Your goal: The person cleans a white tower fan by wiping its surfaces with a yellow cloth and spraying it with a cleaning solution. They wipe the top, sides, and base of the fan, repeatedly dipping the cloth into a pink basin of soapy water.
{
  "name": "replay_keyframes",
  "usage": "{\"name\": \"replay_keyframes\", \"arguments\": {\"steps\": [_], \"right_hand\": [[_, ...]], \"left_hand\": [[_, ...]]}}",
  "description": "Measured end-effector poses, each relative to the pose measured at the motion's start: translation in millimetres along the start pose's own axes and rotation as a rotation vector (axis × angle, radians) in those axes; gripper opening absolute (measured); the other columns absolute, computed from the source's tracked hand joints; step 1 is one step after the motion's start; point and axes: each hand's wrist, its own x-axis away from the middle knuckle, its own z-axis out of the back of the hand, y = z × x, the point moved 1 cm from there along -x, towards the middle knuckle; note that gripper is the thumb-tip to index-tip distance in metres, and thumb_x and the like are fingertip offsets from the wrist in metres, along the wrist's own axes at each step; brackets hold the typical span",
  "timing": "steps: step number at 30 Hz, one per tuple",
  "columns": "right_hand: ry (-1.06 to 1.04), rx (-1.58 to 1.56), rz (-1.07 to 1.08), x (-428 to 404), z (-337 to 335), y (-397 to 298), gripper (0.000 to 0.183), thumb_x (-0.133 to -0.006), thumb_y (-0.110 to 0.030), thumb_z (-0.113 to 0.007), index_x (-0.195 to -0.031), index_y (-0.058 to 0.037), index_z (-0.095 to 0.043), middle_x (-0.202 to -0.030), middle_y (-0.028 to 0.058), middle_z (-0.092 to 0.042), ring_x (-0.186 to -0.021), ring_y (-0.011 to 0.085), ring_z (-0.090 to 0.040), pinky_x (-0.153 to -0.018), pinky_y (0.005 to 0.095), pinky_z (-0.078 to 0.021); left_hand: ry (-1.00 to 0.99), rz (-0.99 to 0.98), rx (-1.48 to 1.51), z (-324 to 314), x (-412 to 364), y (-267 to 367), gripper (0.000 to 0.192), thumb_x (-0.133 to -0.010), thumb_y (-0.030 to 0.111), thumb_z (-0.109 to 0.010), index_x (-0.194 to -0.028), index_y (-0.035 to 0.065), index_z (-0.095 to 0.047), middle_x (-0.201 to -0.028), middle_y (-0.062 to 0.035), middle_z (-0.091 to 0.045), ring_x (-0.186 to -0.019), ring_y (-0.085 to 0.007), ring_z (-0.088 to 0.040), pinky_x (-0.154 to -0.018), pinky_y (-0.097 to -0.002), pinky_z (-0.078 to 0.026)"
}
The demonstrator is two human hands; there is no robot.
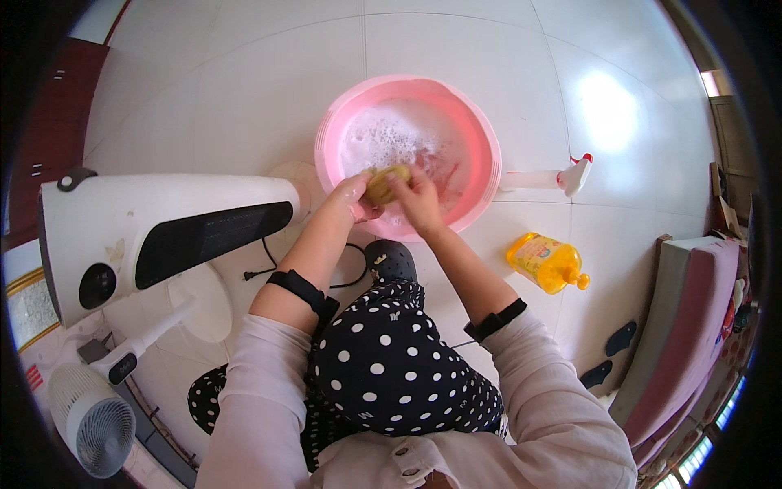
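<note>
Both hands hold a yellow-green object (380,188), a sponge or a wadded cloth, over the near part of a pink plastic basin (325,143). My left hand (354,197) cups it from the left and below, with wet suds on the skin. From the right, the fingers and thumb of my right hand (421,198) press onto it. White foam (391,137) covers much of the water in the basin. Reddish streaks show at the water's right side; I cannot tell whether they are reflections or something submerged.
Right of the basin, a spray bottle (573,177) lies on the tiled floor, with a yellow pump bottle (544,260) nearer me. A white tower appliance (177,195) and a fan (98,422) stand left. My dark clog (391,260) is just below the basin; a cable (357,275) runs beside it.
</note>
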Motion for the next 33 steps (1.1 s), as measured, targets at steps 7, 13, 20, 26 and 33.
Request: {"name": "replay_keyframes", "arguments": {"steps": [7, 13, 20, 26, 33], "right_hand": [[0.049, -0.732, -0.44, -20.1, 15.0, 2.9, 0.025, -0.098, -0.026, -0.055, -0.111, -0.0062, -0.05, -0.1, 0.0069, -0.061, -0.091, 0.0205, -0.063, -0.079, 0.0352, -0.0541], [0.001, -0.539, -0.338, -34.0, 21.2, -40.9, 0.025, -0.091, -0.009, -0.065, -0.11, -0.0065, -0.049, -0.096, 0.0083, -0.058, -0.084, 0.0215, -0.062, -0.071, 0.0372, -0.0557], [-0.012, 0.624, -0.14, -67.1, 7.9, -30.9, 0.04, -0.084, -0.012, -0.068, -0.117, -0.0023, -0.049, -0.101, 0.0144, -0.061, -0.095, 0.0272, -0.061, -0.082, 0.0418, -0.0512], [0.1, -0.26, -0.425, -56.4, 26.2, -49.3, 0.054, -0.089, -0.018, -0.063, -0.135, -0.0021, -0.039, -0.11, 0.0136, -0.059, -0.1, 0.026, -0.061, -0.088, 0.0388, -0.0517], [-0.133, -0.584, -0.463, -33.7, 29.3, -62.6, 0.029, -0.094, -0.023, -0.059, -0.115, -0.0054, -0.051, -0.092, 0.0075, -0.058, -0.084, 0.0237, -0.065, -0.072, 0.0376, -0.0567]], "left_hand": [[-0.292, 0.0, 0.054, -45.4, 35.5, -1.1, 0.03, -0.091, 0.036, -0.066, -0.112, 0.0161, -0.058, -0.1, -0.0026, -0.062, -0.084, -0.0167, -0.059, -0.064, -0.031, -0.048], [-0.228, 0.056, -0.255, -56.6, 40.6, -1.2, 0.026, -0.086, 0.012, -0.071, -0.108, 0.0116, -0.058, -0.089, -0.0014, -0.06, -0.071, -0.0121, -0.055, -0.051, -0.0266, -0.04], [0.165, -0.323, -1.02, -73.1, 43.0, 5.6, 0.014, -0.088, 0.011, -0.061, -0.099, 0.0009, -0.064, -0.076, -0.0105, -0.066, -0.062, -0.0219, -0.062, -0.051, -0.0352, -0.048], [0.265, -0.565, -1.224, -86.9, 66.6, 4.7, 0.049, -0.072, 0.028, -0.079, -0.108, -0.0035, -0.064, -0.101, -0.023, -0.068, -0.098, -0.0343, -0.067, -0.086, -0.0402, -0.052], [-0.182, 0.012, -0.541, -74.1, 36.3, 4.9, 0.027, -0.069, 0.016, -0.082, -0.08, 0.0113, -0.058, -0.073, -0.005, -0.055, -0.054, -0.0168, -0.049, -0.042, -0.0295, -0.031]]}}
